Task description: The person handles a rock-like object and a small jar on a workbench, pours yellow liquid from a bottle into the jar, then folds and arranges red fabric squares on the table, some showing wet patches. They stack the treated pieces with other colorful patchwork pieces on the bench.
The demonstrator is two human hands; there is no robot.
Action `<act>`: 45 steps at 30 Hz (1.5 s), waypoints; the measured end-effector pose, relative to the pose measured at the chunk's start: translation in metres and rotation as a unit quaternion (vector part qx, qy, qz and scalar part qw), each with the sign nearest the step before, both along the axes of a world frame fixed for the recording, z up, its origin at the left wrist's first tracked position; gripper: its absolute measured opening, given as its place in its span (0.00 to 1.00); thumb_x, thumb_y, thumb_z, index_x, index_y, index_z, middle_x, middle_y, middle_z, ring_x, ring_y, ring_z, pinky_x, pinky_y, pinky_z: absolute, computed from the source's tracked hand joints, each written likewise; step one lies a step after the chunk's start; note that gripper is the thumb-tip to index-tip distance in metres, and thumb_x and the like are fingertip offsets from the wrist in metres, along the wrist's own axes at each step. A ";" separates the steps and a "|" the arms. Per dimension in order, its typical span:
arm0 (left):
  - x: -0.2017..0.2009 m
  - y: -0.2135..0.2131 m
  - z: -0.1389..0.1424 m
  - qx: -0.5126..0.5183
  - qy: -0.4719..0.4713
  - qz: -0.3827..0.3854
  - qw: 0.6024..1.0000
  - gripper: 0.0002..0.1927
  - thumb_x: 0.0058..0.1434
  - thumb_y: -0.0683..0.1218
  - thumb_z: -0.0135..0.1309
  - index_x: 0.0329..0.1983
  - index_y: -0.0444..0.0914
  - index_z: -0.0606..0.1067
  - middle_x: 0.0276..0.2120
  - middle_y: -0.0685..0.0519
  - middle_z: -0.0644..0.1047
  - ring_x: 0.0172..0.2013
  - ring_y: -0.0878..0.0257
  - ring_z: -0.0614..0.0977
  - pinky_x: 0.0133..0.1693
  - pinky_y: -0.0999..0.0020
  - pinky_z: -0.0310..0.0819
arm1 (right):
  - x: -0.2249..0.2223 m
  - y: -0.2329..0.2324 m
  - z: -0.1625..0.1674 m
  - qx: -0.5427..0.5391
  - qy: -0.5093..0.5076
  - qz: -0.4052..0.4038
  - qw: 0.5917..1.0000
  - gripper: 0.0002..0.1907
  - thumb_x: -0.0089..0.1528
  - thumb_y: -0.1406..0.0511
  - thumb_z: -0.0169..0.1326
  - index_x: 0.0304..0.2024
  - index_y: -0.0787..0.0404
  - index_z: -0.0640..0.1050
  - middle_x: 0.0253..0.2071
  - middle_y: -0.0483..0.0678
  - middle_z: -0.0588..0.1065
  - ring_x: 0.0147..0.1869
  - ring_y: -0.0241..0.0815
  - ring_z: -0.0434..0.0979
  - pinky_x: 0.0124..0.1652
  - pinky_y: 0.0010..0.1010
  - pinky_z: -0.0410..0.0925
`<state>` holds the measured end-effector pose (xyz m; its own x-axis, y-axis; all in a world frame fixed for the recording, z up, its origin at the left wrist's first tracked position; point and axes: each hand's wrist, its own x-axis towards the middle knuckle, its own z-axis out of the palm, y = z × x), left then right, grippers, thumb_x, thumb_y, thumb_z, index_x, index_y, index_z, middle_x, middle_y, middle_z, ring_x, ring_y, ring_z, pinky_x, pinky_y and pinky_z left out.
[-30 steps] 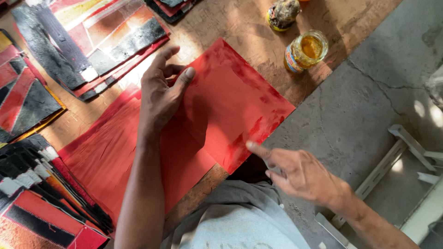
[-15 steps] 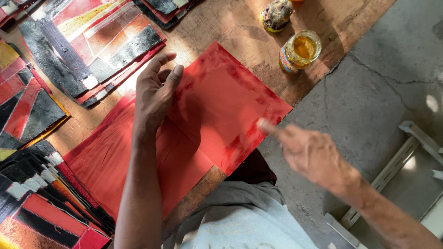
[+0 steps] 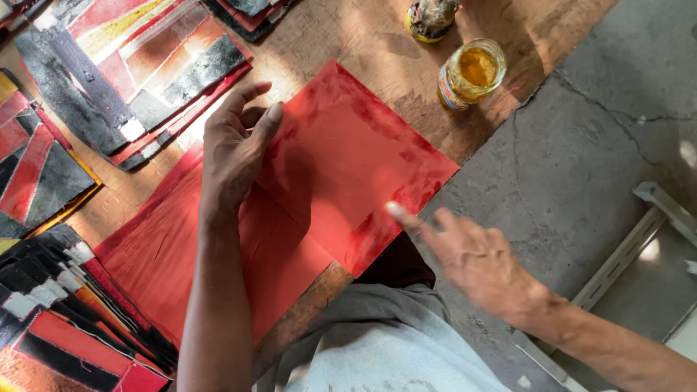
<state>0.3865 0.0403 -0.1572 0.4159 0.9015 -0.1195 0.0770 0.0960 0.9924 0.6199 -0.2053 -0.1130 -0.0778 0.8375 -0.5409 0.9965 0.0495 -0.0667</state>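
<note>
A glossy red square sheet (image 3: 356, 152) lies tilted on a wooden board (image 3: 341, 36), on top of a larger pile of red sheets (image 3: 167, 254). My left hand (image 3: 232, 152) rests flat on the sheet's left edge and holds it down, fingers together. My right hand (image 3: 472, 254) hovers at the sheet's lower right corner, index finger stretched out with its tip touching the red surface near the edge. It holds nothing.
An open glass jar of yellow-orange liquid (image 3: 470, 72) stands on the board past the sheet, a second smeared jar (image 3: 432, 16) behind it. Stacks of red, black and yellow painted pieces (image 3: 131, 65) lie left. Grey concrete floor (image 3: 581, 145) and a white metal frame (image 3: 639, 239) are right.
My right hand swung away from the sheet, then came back with the index finger on its lower right edge. My left hand stayed pressed on the sheet.
</note>
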 end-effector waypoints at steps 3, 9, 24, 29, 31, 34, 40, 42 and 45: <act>-0.001 0.001 -0.001 0.011 -0.002 -0.019 1.000 0.20 0.72 0.46 0.58 0.63 0.33 0.71 0.34 0.59 0.77 0.34 0.75 0.72 0.37 0.78 0.67 | 0.006 -0.006 0.006 0.064 0.043 0.063 0.995 0.55 0.56 0.76 0.48 0.80 0.36 0.45 0.35 0.46 0.67 0.28 0.42 0.73 0.24 0.35 0.75; -0.001 0.001 0.005 -0.001 0.012 -0.010 1.000 0.21 0.70 0.45 0.58 0.63 0.34 0.71 0.35 0.58 0.78 0.35 0.75 0.74 0.38 0.79 0.69 | -0.006 -0.007 0.000 0.136 0.042 0.111 0.984 0.50 0.55 0.77 0.48 0.77 0.46 0.48 0.40 0.53 0.69 0.29 0.41 0.74 0.20 0.30 0.73; -0.003 0.002 0.004 -0.001 0.003 -0.035 0.999 0.23 0.68 0.42 0.59 0.64 0.34 0.70 0.38 0.53 0.81 0.37 0.72 0.79 0.39 0.78 0.72 | 0.045 -0.009 0.010 0.013 -0.199 0.012 0.980 0.45 0.64 0.74 0.49 0.78 0.57 0.43 0.37 0.53 0.66 0.30 0.40 0.76 0.20 0.29 0.76; -0.005 0.001 0.006 -0.014 -0.014 -0.042 0.999 0.23 0.66 0.41 0.60 0.63 0.35 0.70 0.40 0.51 0.82 0.41 0.69 0.82 0.43 0.77 0.76 | 0.035 0.002 0.016 0.146 -0.149 -0.007 0.978 0.48 0.55 0.72 0.52 0.76 0.54 0.50 0.41 0.53 0.68 0.30 0.44 0.77 0.21 0.34 0.75; -0.007 0.003 0.007 -0.021 -0.020 -0.059 0.998 0.20 0.65 0.40 0.61 0.59 0.35 0.71 0.41 0.51 0.82 0.42 0.69 0.83 0.43 0.76 0.78 | 0.031 0.009 0.016 0.093 -0.114 -0.026 0.989 0.44 0.60 0.73 0.47 0.77 0.56 0.48 0.41 0.52 0.69 0.30 0.42 0.77 0.21 0.32 0.75; -0.010 0.010 0.013 0.023 -0.005 -0.127 0.992 0.14 0.62 0.37 0.63 0.50 0.34 0.75 0.41 0.52 0.81 0.43 0.69 0.82 0.44 0.74 0.79 | 0.000 0.011 0.013 -0.001 -0.028 0.009 1.000 0.42 0.64 0.75 0.41 0.79 0.54 0.44 0.38 0.50 0.69 0.29 0.41 0.77 0.24 0.31 0.76; -0.006 0.023 0.029 0.130 0.164 -0.230 0.950 0.10 0.54 0.35 0.62 0.39 0.36 0.82 0.34 0.53 0.84 0.36 0.67 0.84 0.37 0.71 0.77 | -0.064 -0.005 0.010 0.040 0.022 0.112 0.993 0.47 0.58 0.72 0.49 0.77 0.49 0.47 0.35 0.51 0.70 0.25 0.44 0.78 0.23 0.37 0.76; -0.007 0.027 0.035 0.142 0.209 -0.233 0.939 0.10 0.53 0.37 0.63 0.39 0.38 0.83 0.33 0.54 0.85 0.34 0.66 0.86 0.35 0.70 0.79 | -0.061 -0.008 0.009 -0.038 0.004 0.093 0.995 0.48 0.62 0.72 0.47 0.80 0.42 0.44 0.39 0.51 0.71 0.26 0.42 0.79 0.24 0.35 0.76; -0.006 0.032 0.040 0.183 0.150 -0.247 0.940 0.10 0.53 0.39 0.63 0.40 0.36 0.82 0.36 0.51 0.85 0.38 0.65 0.86 0.40 0.69 0.81 | -0.056 -0.014 0.007 0.027 -0.051 0.093 0.994 0.48 0.58 0.73 0.49 0.78 0.51 0.45 0.37 0.51 0.71 0.26 0.42 0.77 0.23 0.33 0.76</act>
<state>0.3808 0.0724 -0.1169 0.7919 0.6104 -0.0179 0.3039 -0.3685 0.8786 0.5637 -0.2191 -0.1058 -0.1803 0.8414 -0.5094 0.9713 0.2340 0.0427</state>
